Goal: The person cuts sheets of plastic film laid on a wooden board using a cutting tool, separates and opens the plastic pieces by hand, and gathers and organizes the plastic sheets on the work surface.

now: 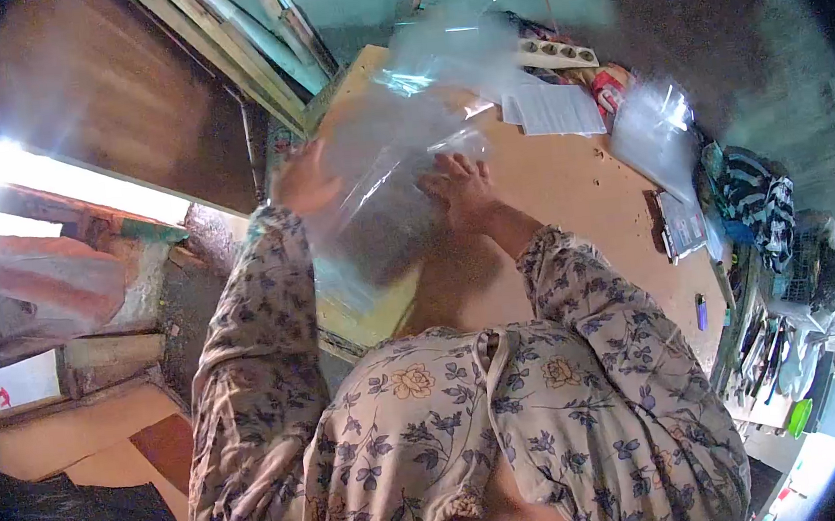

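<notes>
Clear plastic film (pixel 386 198) lies over the left part of a tan tabletop, with bright glare along its folds. My right hand (pixel 463 191) rests on the film's right side, fingers spread. Over at the film's left edge is my left hand (pixel 307 179), smeared by motion, so I cannot make out its fingers or whether it grips the film. More transparent plastic (pixel 453 51) is bunched toward the back of the table.
Printed sheets (pixel 559 108), a power strip (pixel 558 52) and a plastic-wrapped stack (pixel 656 132) sit along the back right. A purple lighter (pixel 701 312) lies near the right edge. Wooden boards (pixel 233 62) lean at the back left.
</notes>
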The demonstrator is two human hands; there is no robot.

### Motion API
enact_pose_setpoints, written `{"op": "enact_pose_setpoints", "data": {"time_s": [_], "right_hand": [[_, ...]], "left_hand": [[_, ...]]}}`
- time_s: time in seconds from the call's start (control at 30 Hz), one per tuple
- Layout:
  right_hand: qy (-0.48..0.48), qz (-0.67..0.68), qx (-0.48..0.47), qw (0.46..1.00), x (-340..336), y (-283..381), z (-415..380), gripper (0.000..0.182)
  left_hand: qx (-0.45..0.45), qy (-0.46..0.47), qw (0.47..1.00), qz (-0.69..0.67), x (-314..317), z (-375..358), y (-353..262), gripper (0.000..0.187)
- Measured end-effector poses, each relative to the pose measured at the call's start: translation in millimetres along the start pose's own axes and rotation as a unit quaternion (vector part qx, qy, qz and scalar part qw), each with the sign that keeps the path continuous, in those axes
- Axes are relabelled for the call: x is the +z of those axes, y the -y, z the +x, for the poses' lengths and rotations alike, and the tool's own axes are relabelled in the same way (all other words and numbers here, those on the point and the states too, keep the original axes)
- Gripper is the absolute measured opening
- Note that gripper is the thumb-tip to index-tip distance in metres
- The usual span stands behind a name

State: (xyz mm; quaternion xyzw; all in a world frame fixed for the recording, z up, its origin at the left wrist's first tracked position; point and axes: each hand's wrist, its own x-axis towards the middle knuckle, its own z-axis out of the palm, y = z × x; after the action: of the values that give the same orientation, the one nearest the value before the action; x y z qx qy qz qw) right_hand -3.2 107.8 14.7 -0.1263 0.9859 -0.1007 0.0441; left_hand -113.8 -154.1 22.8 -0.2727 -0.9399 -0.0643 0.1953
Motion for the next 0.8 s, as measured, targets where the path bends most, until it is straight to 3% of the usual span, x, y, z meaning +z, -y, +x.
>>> {"op": "enact_pose_setpoints", "data": {"time_s": [0.03,0.1,0.13,0.2,0.3,0.37,0.43,0.5,0.53,0.57,0.6,0.63,0.67,0.7,0.73,0.77,0.8], "right_hand": [[0.036,-0.003,0.014,0.999,-2,3,1,0.051],[0.029,0.03,0.017,0.999,-6,10,5,0.053],[0.022,0.064,0.019,0.997,-8,11,7,0.055],[0.019,0.106,0.048,0.993,-2,14,16,0.057],[0.042,0.12,0.102,0.987,1,6,30,0.062],[0.067,0.093,0.127,0.985,5,-1,36,0.064],[0.029,0.004,0.08,0.996,10,-12,37,0.064],[0.029,0.013,0.089,0.996,6,-11,41,0.065],[0.028,0.018,0.1,0.994,4,-10,42,0.066],[0.03,0.017,0.097,0.995,7,-10,42,0.066],[-0.026,0.021,0.097,0.995,13,-11,40,0.065],[-0.082,0.026,0.097,0.992,20,-13,37,0.064],[-0.081,0.025,0.096,0.992,26,-14,35,0.064],[-0.231,0.157,0.102,0.955,34,-14,33,0.061],[-0.37,0.283,0.102,0.879,42,-15,27,0.058],[-0.287,0.398,0.093,0.866,52,-15,10,0.054],[-0.206,0.576,0.145,0.778,46,-5,-12,0.05]], "left_hand": [[0.0,0.0,1.0,0.0,12,4,-6,0.036],[-0.035,-0.087,0.995,0.016,23,12,-22,0.038],[-0.035,-0.089,0.995,0.014,20,16,-24,0.038],[-0.17,0.111,0.978,-0.046,8,18,-27,0.03],[-0.185,0.121,0.972,-0.076,17,4,-15,0.023],[-0.18,0.113,0.973,-0.089,26,-3,-7,0.021],[-0.178,0.103,0.973,-0.101,36,-8,6,0.02],[-0.064,-0.001,0.998,-0.027,36,-13,12,0.02],[-0.066,0.0,0.997,-0.026,31,-12,10,0.02],[-0.158,0.067,0.984,-0.056,26,-10,6,0.029],[-0.247,0.133,0.956,-0.087,15,-6,-3,0.04],[-0.249,0.134,0.955,-0.088,8,-4,-11,0.04],[-0.215,0.101,0.971,0.003,1,-3,-17,0.053],[-0.18,0.066,0.977,0.093,-2,-3,-18,0.066],[-0.185,0.065,0.976,0.092,3,-3,-11,0.066],[-0.199,0.09,0.975,0.048,12,-4,1,0.067],[-0.21,0.116,0.971,0.003,18,-4,9,0.069]]}}
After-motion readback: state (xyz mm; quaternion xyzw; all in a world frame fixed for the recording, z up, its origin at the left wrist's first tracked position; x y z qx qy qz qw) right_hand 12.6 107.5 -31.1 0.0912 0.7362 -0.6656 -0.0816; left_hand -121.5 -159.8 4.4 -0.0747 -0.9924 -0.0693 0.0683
